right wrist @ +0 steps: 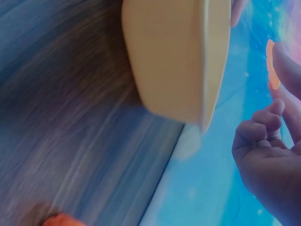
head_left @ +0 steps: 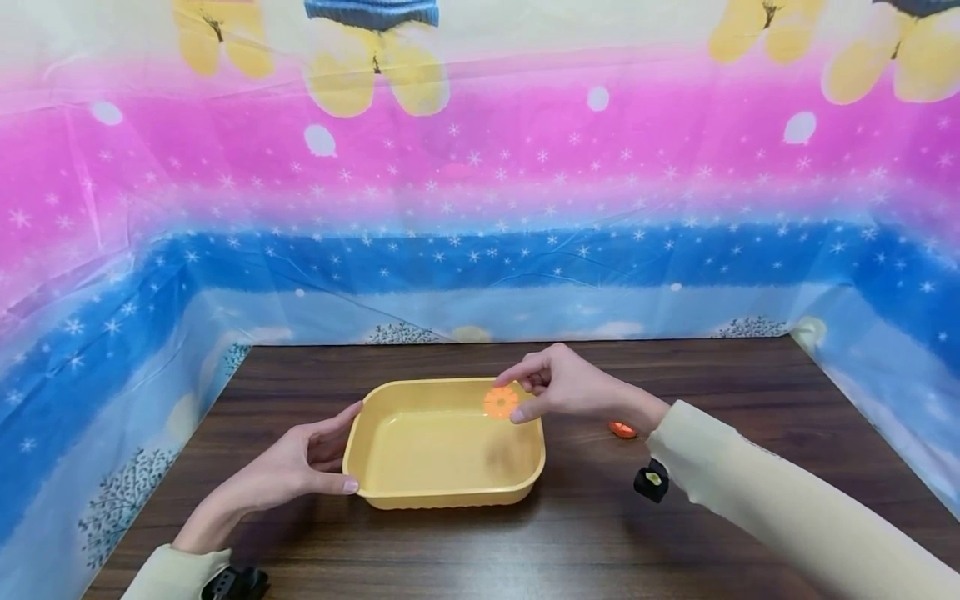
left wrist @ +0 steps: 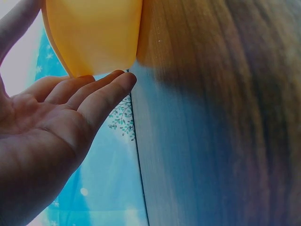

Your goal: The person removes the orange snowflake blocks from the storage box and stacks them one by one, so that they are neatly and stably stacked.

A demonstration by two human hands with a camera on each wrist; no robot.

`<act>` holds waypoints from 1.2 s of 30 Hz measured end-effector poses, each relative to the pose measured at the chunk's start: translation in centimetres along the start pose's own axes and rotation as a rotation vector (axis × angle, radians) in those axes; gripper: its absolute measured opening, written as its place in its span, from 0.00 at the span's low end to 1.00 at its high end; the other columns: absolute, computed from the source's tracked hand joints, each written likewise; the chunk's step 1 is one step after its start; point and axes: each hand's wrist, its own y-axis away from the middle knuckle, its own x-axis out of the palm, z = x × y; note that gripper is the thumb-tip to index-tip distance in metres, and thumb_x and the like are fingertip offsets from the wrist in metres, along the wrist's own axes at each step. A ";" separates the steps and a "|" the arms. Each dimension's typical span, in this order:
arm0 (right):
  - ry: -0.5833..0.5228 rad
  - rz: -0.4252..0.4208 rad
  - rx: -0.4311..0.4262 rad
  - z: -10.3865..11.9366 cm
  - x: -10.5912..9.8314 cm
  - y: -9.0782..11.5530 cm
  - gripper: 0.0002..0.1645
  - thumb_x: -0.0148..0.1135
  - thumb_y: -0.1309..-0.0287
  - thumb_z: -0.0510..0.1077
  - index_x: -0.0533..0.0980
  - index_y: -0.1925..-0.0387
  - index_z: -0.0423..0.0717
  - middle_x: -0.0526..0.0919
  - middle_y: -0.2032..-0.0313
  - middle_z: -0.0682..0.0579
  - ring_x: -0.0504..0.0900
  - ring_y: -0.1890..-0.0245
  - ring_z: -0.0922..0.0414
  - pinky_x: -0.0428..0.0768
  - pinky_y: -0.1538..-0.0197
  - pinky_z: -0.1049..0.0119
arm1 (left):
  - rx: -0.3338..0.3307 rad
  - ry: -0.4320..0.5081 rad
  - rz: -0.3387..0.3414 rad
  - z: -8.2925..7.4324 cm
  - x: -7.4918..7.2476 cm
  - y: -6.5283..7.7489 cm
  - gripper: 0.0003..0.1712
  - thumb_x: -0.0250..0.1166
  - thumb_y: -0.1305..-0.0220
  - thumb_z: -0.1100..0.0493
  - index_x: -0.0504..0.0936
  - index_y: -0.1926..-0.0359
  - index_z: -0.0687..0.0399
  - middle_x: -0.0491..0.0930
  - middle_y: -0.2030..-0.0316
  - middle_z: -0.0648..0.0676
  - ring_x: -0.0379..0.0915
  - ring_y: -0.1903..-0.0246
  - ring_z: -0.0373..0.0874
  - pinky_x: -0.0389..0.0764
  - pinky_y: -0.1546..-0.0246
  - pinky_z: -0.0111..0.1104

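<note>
A yellow rectangular basin [head_left: 442, 500] with rounded corners stands on the dark wooden table. My left hand [head_left: 292, 462] rests against its left end, thumb at the front corner and fairly straight fingers along the side. The left wrist view shows those fingertips touching the basin wall [left wrist: 94, 37]. Over the basin's back right part, my right hand [head_left: 570, 383] pinches a thin round orange slice [head_left: 499, 402] between thumb and index finger. In the right wrist view the orange slice [right wrist: 272, 65] appears edge-on, with scalloped edges, and the other fingers curl inward.
A small red-orange piece [head_left: 622, 429] lies on the table [head_left: 585, 542] right of the basin, beneath the right wrist. A printed cloth [head_left: 480, 258] in pink and blue hangs round the table's back and sides. Each wrist wears a black camera [head_left: 651, 481].
</note>
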 end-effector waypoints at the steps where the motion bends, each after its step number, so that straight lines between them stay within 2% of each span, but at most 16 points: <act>1: 0.001 -0.008 0.005 -0.2 -0.2 0.3 0.27 0.75 0.59 0.49 0.81 0.52 0.53 0.68 0.76 0.46 0.60 0.80 0.56 0.63 0.75 0.69 | 0.001 0.001 0.002 0.0 0.0 0.0 0.54 0.70 0.49 0.63 0.46 0.28 0.48 0.49 0.31 0.58 0.54 0.37 0.54 0.71 0.47 0.35; 10: 0.009 -0.082 0.058 -2.6 -2.4 3.3 0.26 0.75 0.59 0.48 0.81 0.53 0.56 0.68 0.76 0.47 0.61 0.80 0.55 0.65 0.76 0.69 | -0.003 0.003 0.001 0.0 0.0 0.1 0.55 0.71 0.49 0.62 0.46 0.27 0.48 0.49 0.31 0.58 0.55 0.37 0.54 0.72 0.48 0.34; 20: 0.006 -0.157 0.168 -5.6 -4.3 6.8 0.29 0.75 0.60 0.52 0.80 0.51 0.57 0.67 0.75 0.45 0.60 0.80 0.55 0.63 0.78 0.69 | 0.005 -0.002 0.004 0.1 0.0 0.0 0.55 0.71 0.49 0.61 0.46 0.27 0.47 0.48 0.31 0.57 0.55 0.37 0.54 0.73 0.49 0.34; 26: 0.013 -0.183 0.190 -7.2 -5.1 8.3 0.29 0.75 0.59 0.51 0.80 0.50 0.56 0.68 0.74 0.44 0.59 0.81 0.56 0.61 0.80 0.69 | 0.005 0.000 0.002 0.2 0.0 0.0 0.55 0.71 0.49 0.62 0.46 0.27 0.47 0.49 0.31 0.58 0.56 0.37 0.55 0.73 0.49 0.34; 36: 0.017 -0.242 0.225 -10.0 -6.0 10.9 0.29 0.76 0.61 0.50 0.80 0.51 0.55 0.69 0.75 0.42 0.62 0.79 0.57 0.63 0.79 0.70 | -0.010 -0.003 -0.003 -0.1 0.1 0.0 0.55 0.71 0.49 0.61 0.46 0.27 0.47 0.49 0.31 0.58 0.56 0.37 0.54 0.73 0.49 0.34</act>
